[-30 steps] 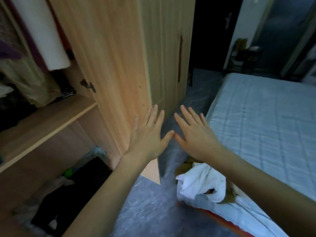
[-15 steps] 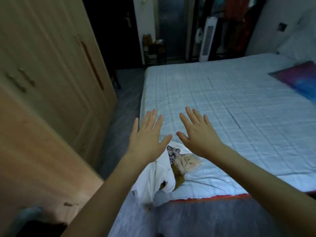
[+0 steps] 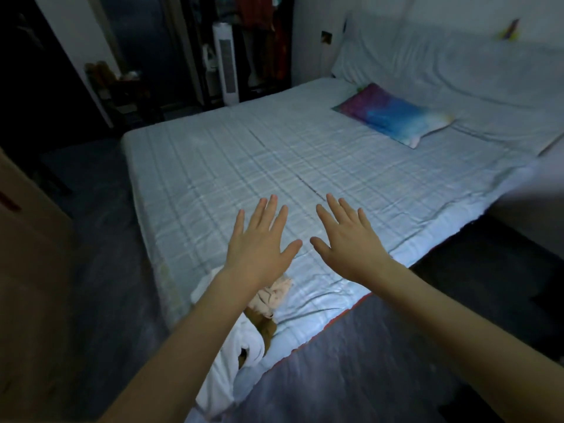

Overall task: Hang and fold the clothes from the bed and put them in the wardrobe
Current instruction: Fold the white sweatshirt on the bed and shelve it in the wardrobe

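Note:
My left hand [image 3: 259,242] and my right hand [image 3: 348,239] are stretched out side by side, palms down, fingers spread, both holding nothing, above the near corner of the bed [image 3: 274,160]. Under my left wrist lies a small heap of clothes: a pale pink patterned piece [image 3: 270,296], a brown piece [image 3: 265,326] and a white garment [image 3: 238,358] that hangs over the bed's corner. My left forearm hides part of the heap. The wooden wardrobe [image 3: 27,264] shows only as its edge at the far left.
The bed has a light blue checked sheet with a red trim [image 3: 332,323] at its near edge. A purple and blue pillow [image 3: 390,117] lies at the far right. A white tower fan [image 3: 225,62] and hanging clothes [image 3: 262,35] stand beyond the bed. Dark floor [image 3: 100,239] separates bed and wardrobe.
The view has swung right, from the open wardrobe to the bed. Both hands stayed open and spread in front of me, and the clothes heap now lies under my left wrist.

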